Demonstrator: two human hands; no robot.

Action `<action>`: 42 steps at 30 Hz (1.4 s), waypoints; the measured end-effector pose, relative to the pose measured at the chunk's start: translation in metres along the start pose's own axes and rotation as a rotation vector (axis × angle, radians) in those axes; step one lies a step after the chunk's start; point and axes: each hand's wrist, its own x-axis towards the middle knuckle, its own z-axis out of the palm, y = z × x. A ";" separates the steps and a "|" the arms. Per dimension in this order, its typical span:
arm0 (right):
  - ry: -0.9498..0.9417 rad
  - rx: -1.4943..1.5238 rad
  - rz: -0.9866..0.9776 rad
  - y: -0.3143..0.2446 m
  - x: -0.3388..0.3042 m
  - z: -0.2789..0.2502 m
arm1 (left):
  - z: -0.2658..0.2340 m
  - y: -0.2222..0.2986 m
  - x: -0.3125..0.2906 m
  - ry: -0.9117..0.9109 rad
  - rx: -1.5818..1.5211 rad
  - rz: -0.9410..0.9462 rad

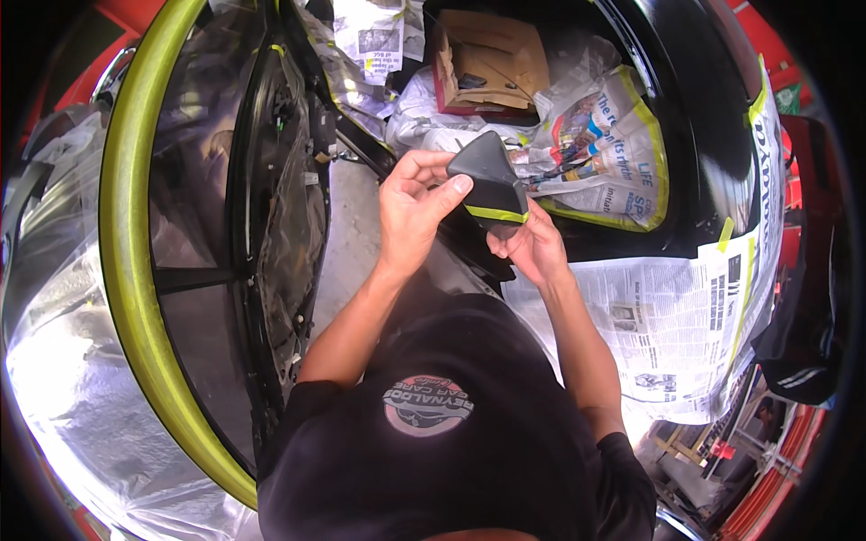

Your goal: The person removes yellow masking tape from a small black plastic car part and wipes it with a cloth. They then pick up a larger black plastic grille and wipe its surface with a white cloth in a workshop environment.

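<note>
A black, roughly triangular plastic trim piece [487, 178] is held up in front of my chest between both hands. A strip of yellow-green masking tape [496, 215] runs across its lower part. My left hand [419, 200] grips the left edge, thumb on the near face and fingers curled behind. At the lower right edge, my right hand [537, 245] closes its fingers around the piece, partly hidden behind it.
An open car door [257, 225] stands at left, its frame edged with yellow-green tape [135, 234]. Plastic sheeting [99, 388] covers the area beyond it. Ahead, an open cardboard box [534, 63] sits inside the car. Taped newspaper [622, 316] covers the bodywork at right.
</note>
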 end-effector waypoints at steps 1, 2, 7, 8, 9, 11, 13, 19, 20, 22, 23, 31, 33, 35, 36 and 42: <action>-0.003 -0.007 -0.010 0.000 0.000 0.001 | 0.000 0.000 0.000 -0.002 -0.009 0.000; -0.005 -0.015 -0.020 0.000 0.000 0.001 | -0.001 0.001 -0.001 0.003 -0.002 -0.006; -0.007 -0.067 -0.029 0.005 0.000 -0.007 | -0.006 -0.001 0.000 0.008 0.024 -0.010; -0.005 -0.068 -0.034 0.006 -0.001 -0.008 | -0.006 0.000 0.000 0.010 0.021 -0.008; 0.000 -0.069 -0.034 0.007 -0.001 -0.007 | -0.006 0.000 -0.001 0.013 0.020 -0.007; 0.012 -0.070 -0.033 0.007 -0.002 -0.006 | -0.007 0.000 -0.001 0.021 0.013 -0.012; 0.010 -0.094 -0.036 0.006 -0.002 -0.006 | -0.012 -0.005 -0.001 0.029 0.003 -0.023; 0.040 -0.183 -0.068 0.002 -0.005 0.006 | -0.016 -0.007 0.000 0.054 -0.046 -0.054; 0.055 -0.204 -0.069 0.001 -0.006 0.009 | -0.017 -0.007 -0.001 0.051 -0.045 -0.061; 0.078 -0.233 -0.078 0.000 -0.006 0.013 | -0.019 -0.007 -0.001 0.046 -0.042 -0.073; 0.090 -0.247 -0.082 0.000 -0.006 0.014 | -0.019 -0.006 -0.001 0.023 -0.050 -0.066; 0.196 -0.406 -0.181 -0.003 -0.004 0.031 | -0.023 -0.006 -0.002 -0.103 -0.150 -0.072; 0.263 -0.530 -0.211 -0.003 -0.004 0.032 | -0.023 -0.005 -0.003 -0.136 -0.168 -0.080; 0.346 -0.719 -0.234 -0.005 -0.007 0.028 | -0.026 -0.006 -0.003 -0.161 -0.099 -0.068; 0.334 -0.824 -0.321 -0.008 -0.007 0.032 | -0.030 -0.009 -0.001 -0.169 -0.020 -0.051; 0.235 -1.358 -0.679 -0.032 -0.014 0.055 | -0.038 0.012 0.005 -0.307 -0.092 -0.215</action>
